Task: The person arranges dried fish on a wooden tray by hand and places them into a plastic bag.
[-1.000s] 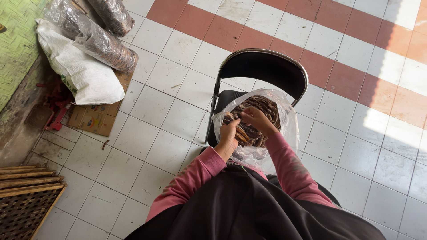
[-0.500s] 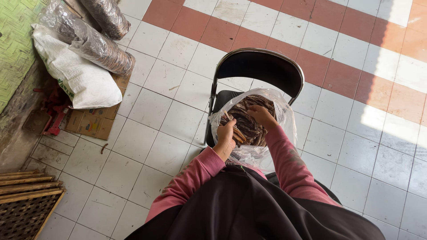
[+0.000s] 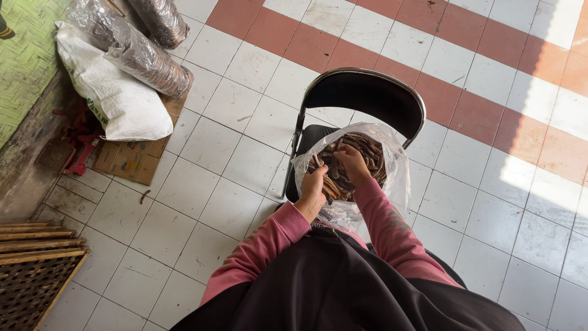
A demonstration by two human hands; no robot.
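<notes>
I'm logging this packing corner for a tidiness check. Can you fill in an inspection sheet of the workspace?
Surface: black folding chair on white and red floor tiles.
Job's things: clear plastic bag of brown sticks on the chair seat.
Clutter: white sack, two filled clear bags, flat cardboard.
Grippers: left hand at the bag's rim, right hand inside on the sticks.
Cables: nothing seen.
Surroundings: wooden rack, green mat.
</notes>
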